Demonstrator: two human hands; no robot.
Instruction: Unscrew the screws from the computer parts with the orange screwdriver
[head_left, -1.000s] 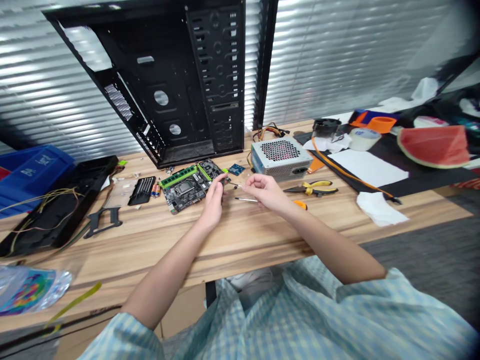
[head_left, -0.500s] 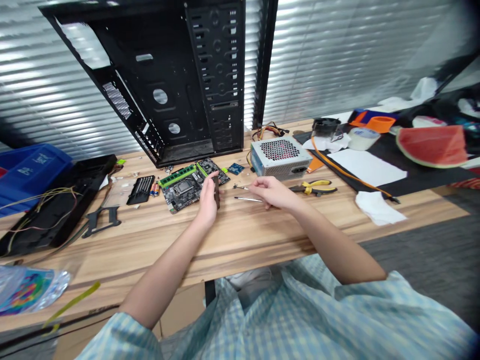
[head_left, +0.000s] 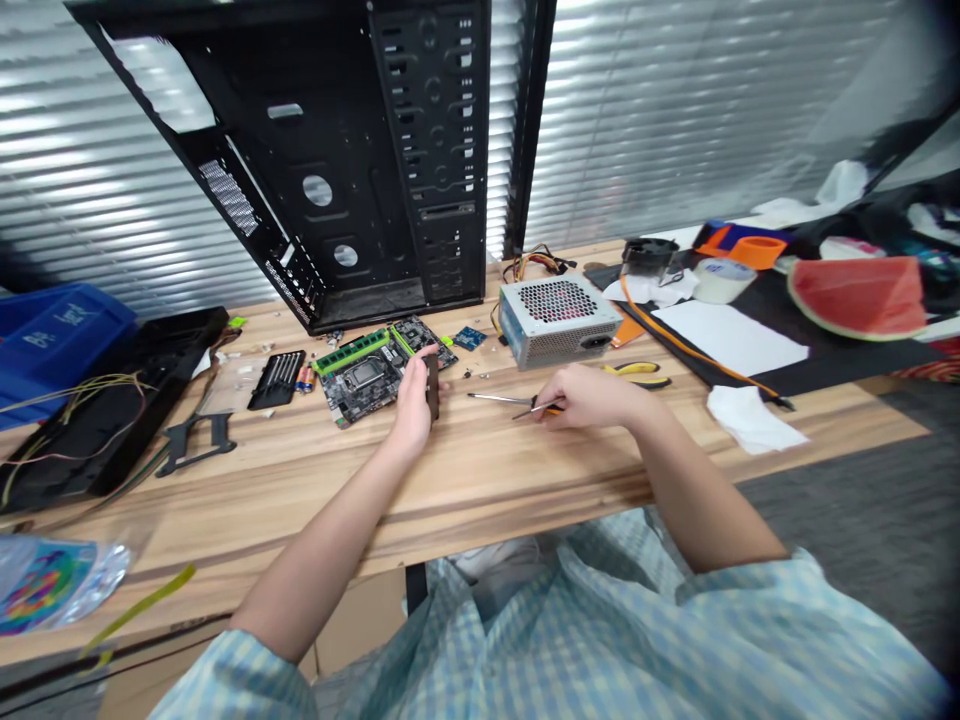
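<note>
My left hand [head_left: 412, 398] is closed round the edge of a dark, flat, upright piece [head_left: 433, 388], beside the right end of the green-and-black motherboard [head_left: 361, 375]. What kind of piece it is I cannot make out. To the right, my right hand [head_left: 589, 397] curls its fingers over the orange-and-black handle of a screwdriver [head_left: 495, 398], whose shaft points left along the table. A second thin, pointed metal tool [head_left: 527, 411] sticks out from the same fingers; its kind is unclear. Small screws [head_left: 468, 374] lie above the screwdriver's tip.
Behind stands a black computer case [head_left: 360, 150]. A silver power supply [head_left: 559, 318], a blue circuit board [head_left: 470, 338] and yellow-handled pliers [head_left: 637, 376] lie near my right hand. Leftward are a bit set [head_left: 277, 380], batteries [head_left: 304, 378] and a black bracket [head_left: 196, 443].
My right hand has moved right and slightly down, from near the small screws to the screwdriver's handle, bringing the thin pointed tool along. My left hand stays on the dark piece.
</note>
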